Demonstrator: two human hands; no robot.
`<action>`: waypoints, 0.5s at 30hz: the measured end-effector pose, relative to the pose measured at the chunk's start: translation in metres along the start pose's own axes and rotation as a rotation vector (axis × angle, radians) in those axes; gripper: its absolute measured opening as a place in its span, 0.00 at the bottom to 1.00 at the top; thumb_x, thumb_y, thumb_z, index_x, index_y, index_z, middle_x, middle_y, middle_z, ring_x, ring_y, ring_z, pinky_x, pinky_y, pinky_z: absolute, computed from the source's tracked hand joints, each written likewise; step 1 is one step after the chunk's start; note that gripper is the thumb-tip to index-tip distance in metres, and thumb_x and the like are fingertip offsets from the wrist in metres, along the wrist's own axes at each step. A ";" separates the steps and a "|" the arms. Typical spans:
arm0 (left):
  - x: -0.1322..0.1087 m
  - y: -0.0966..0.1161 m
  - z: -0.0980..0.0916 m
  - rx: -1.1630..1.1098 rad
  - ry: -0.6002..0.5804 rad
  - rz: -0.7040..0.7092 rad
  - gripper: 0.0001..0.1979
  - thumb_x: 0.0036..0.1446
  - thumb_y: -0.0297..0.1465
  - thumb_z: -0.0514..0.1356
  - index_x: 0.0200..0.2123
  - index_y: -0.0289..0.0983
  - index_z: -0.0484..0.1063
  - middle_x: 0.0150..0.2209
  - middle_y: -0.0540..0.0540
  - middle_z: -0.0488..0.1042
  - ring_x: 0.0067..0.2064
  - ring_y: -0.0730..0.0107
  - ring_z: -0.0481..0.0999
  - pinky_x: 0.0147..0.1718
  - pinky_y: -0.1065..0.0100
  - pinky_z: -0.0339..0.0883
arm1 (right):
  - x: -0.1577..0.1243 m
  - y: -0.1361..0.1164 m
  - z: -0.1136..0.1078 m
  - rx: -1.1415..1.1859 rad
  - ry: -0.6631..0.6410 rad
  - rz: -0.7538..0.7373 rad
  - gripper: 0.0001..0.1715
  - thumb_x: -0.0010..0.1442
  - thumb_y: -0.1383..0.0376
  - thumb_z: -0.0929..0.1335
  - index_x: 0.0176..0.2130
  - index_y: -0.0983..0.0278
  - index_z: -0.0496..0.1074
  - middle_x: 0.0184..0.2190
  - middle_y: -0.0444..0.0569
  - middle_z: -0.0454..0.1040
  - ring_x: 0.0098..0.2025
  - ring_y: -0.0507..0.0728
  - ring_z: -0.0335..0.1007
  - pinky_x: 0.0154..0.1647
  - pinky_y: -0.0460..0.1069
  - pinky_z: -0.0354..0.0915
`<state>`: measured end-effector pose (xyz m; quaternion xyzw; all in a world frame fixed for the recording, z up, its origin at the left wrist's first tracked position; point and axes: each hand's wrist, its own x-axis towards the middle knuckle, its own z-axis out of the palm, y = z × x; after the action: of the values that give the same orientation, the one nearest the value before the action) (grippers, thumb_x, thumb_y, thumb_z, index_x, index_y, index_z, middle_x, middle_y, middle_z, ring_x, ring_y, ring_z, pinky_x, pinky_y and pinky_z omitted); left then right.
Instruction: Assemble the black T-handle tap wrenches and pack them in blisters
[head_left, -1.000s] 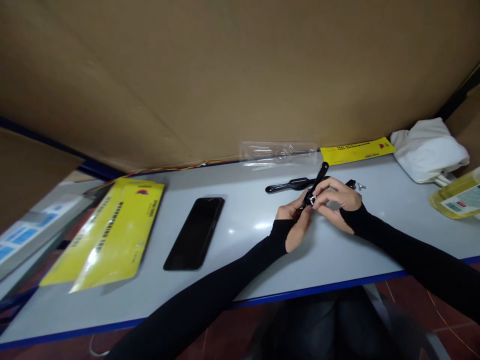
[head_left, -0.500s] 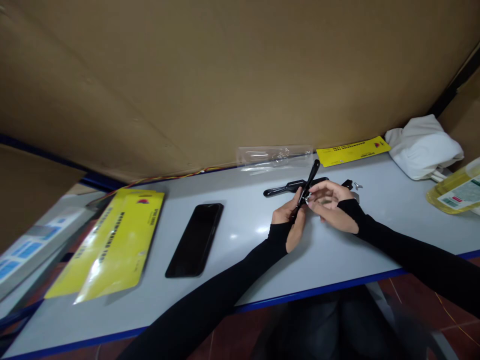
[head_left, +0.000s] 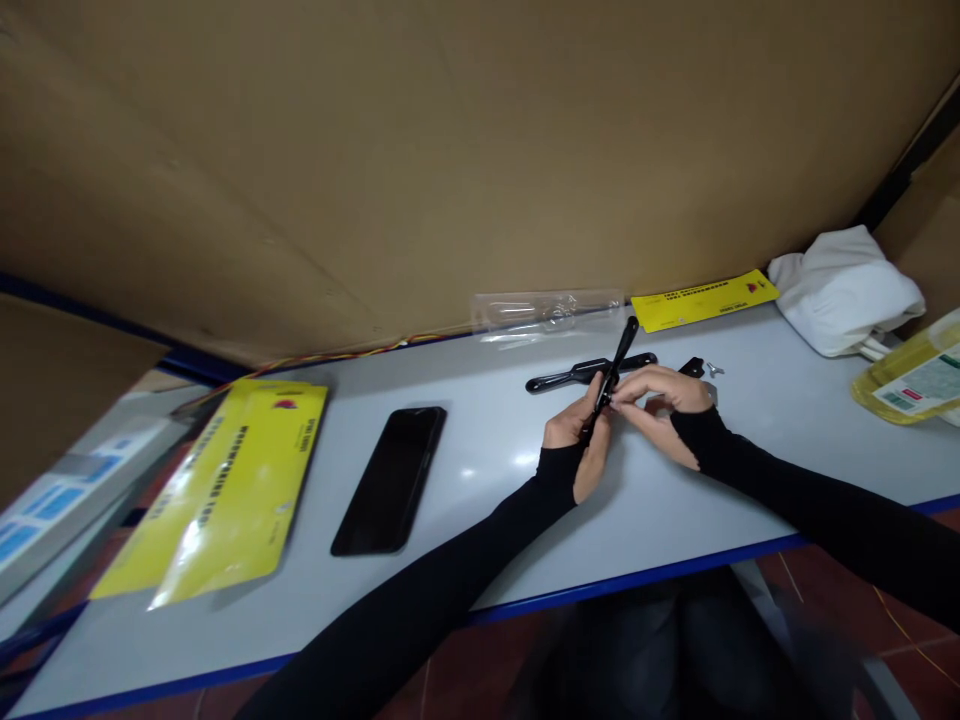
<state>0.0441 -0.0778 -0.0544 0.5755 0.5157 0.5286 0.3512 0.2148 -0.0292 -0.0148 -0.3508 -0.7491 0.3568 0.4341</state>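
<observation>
My left hand [head_left: 581,438] grips the lower end of a slim black bar-shaped part [head_left: 616,362] that tilts up and away from me. My right hand [head_left: 658,397] pinches at the middle of that same part, fingers pressed together; what they pinch is too small to make out. A second black bar-shaped part [head_left: 570,375] lies flat on the grey table [head_left: 480,470] just behind my hands. A small black piece [head_left: 691,367] and a tiny silver wing-shaped piece [head_left: 715,369] rest to the right of my right hand.
A black phone [head_left: 390,478] lies screen-up at centre left. Yellow packaging sleeves [head_left: 225,480] lie at the left, another yellow card [head_left: 701,298] and a clear plastic tray [head_left: 547,308] by the cardboard wall. A white cloth [head_left: 844,290] and a yellow packet [head_left: 911,375] sit at the right.
My hands and the black part have shifted slightly left. My right fingers opened from the part half a second ago and have pinched back onto it.
</observation>
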 end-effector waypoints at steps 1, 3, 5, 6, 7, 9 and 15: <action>0.000 0.000 0.000 0.001 0.000 -0.003 0.28 0.67 0.41 0.62 0.67 0.36 0.72 0.30 0.48 0.78 0.33 0.65 0.76 0.35 0.66 0.71 | -0.001 -0.001 0.000 -0.042 0.008 -0.057 0.09 0.62 0.66 0.70 0.30 0.62 0.79 0.41 0.50 0.80 0.29 0.49 0.70 0.28 0.46 0.67; 0.000 0.000 0.000 0.005 -0.004 -0.010 0.28 0.67 0.41 0.62 0.67 0.36 0.72 0.30 0.49 0.77 0.32 0.66 0.75 0.35 0.67 0.71 | -0.001 -0.004 0.001 -0.044 0.032 -0.049 0.06 0.59 0.68 0.71 0.30 0.62 0.78 0.44 0.50 0.78 0.28 0.48 0.68 0.27 0.45 0.67; -0.001 0.002 0.000 0.026 0.001 -0.003 0.28 0.68 0.40 0.61 0.67 0.36 0.72 0.30 0.49 0.76 0.32 0.66 0.74 0.34 0.67 0.71 | 0.001 -0.006 0.002 0.097 0.059 0.104 0.04 0.54 0.66 0.73 0.34 0.62 0.77 0.42 0.50 0.77 0.31 0.51 0.72 0.23 0.44 0.67; -0.001 0.003 0.000 0.041 0.007 0.008 0.27 0.68 0.40 0.61 0.67 0.36 0.72 0.29 0.49 0.76 0.33 0.66 0.74 0.34 0.67 0.70 | 0.002 -0.006 0.002 0.198 0.055 0.208 0.10 0.52 0.64 0.75 0.37 0.61 0.76 0.40 0.50 0.77 0.32 0.53 0.74 0.21 0.44 0.67; -0.002 0.005 0.000 0.055 0.013 0.019 0.27 0.69 0.39 0.60 0.67 0.36 0.72 0.29 0.49 0.75 0.33 0.66 0.73 0.34 0.67 0.70 | 0.004 -0.006 0.002 0.301 0.033 0.312 0.16 0.51 0.61 0.77 0.39 0.61 0.75 0.38 0.50 0.78 0.33 0.55 0.76 0.19 0.44 0.68; -0.002 0.008 -0.001 0.070 0.018 0.030 0.25 0.69 0.37 0.60 0.66 0.36 0.73 0.29 0.49 0.74 0.32 0.67 0.73 0.34 0.68 0.69 | 0.008 -0.004 0.002 0.458 -0.029 0.456 0.25 0.47 0.55 0.80 0.40 0.62 0.74 0.32 0.49 0.78 0.30 0.57 0.76 0.17 0.47 0.69; -0.001 0.008 -0.002 0.073 0.011 0.038 0.24 0.67 0.34 0.61 0.64 0.37 0.75 0.37 0.46 0.79 0.36 0.66 0.75 0.36 0.67 0.69 | 0.007 -0.004 0.000 0.249 -0.032 0.196 0.10 0.55 0.61 0.75 0.28 0.64 0.76 0.35 0.51 0.76 0.33 0.54 0.74 0.21 0.45 0.68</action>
<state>0.0439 -0.0806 -0.0471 0.5946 0.5255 0.5193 0.3171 0.2118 -0.0254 -0.0084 -0.3602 -0.6680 0.4932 0.4252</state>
